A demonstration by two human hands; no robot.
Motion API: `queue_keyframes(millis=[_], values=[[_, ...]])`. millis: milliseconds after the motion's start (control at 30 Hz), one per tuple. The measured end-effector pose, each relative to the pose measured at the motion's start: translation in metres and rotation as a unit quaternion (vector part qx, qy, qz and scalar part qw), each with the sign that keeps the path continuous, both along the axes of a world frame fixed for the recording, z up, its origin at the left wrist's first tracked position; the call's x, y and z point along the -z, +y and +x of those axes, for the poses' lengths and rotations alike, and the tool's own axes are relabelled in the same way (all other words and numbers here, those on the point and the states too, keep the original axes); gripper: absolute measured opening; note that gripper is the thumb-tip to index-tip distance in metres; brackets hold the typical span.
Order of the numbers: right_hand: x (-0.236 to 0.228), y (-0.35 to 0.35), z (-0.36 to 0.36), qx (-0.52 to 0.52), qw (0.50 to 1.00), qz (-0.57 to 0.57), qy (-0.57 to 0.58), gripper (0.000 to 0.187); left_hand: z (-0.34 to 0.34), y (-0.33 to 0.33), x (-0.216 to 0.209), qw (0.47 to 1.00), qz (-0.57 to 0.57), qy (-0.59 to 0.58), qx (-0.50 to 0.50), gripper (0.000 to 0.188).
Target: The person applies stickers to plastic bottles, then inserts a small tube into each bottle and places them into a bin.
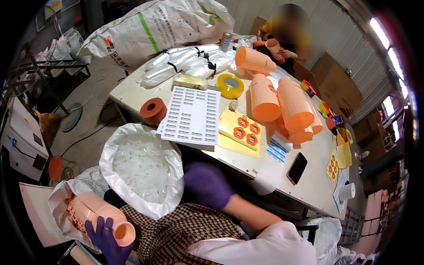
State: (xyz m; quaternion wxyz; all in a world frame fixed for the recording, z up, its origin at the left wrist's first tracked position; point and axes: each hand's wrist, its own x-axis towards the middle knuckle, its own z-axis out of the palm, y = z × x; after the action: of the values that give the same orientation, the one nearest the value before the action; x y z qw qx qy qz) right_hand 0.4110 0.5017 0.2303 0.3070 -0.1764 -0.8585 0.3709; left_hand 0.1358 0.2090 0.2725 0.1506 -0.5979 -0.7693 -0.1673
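Observation:
At the lower left my left hand [109, 244], in a purple glove, has its fingers around a peach-coloured plastic pipe fitting [115, 219]. Its open round end points toward me. The fitting lies over a white sack [57, 198] with peach shreds or trimmings [74, 213] in it. My right hand [206, 186], gloved in purple too, is smeared by motion beside an open white bag [173, 192] of clear plastic rings [140, 168]. Its fingers do not show clearly, so I cannot see whether it holds anything.
On the white table [240, 164] are label sheets [190, 115], yellow sticker sheets [240, 132], a tape roll [229, 86], a brown roll [153, 110], a phone [297, 168] and several peach pipe fittings [265, 99]. Across it a person [289, 44] handles another fitting.

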Motion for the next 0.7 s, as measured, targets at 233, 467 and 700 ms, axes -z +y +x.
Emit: queue_keyframes(millis=[233,467,700], values=[[0.016,0.042,0.323,0.591,0.701,0.281,-0.285,0.030,0.047,0.068,0.040,0.956,0.002,0.013,0.293,0.023],[0.030,0.018,0.410,0.641,0.680,0.118,-0.336,0.025,0.051,0.119,0.045,0.908,0.005,-0.041,0.417,0.019],[0.029,0.069,0.303,0.515,0.819,0.155,-0.197,0.024,0.061,0.118,0.058,0.928,-0.020,-0.089,0.362,0.030]])
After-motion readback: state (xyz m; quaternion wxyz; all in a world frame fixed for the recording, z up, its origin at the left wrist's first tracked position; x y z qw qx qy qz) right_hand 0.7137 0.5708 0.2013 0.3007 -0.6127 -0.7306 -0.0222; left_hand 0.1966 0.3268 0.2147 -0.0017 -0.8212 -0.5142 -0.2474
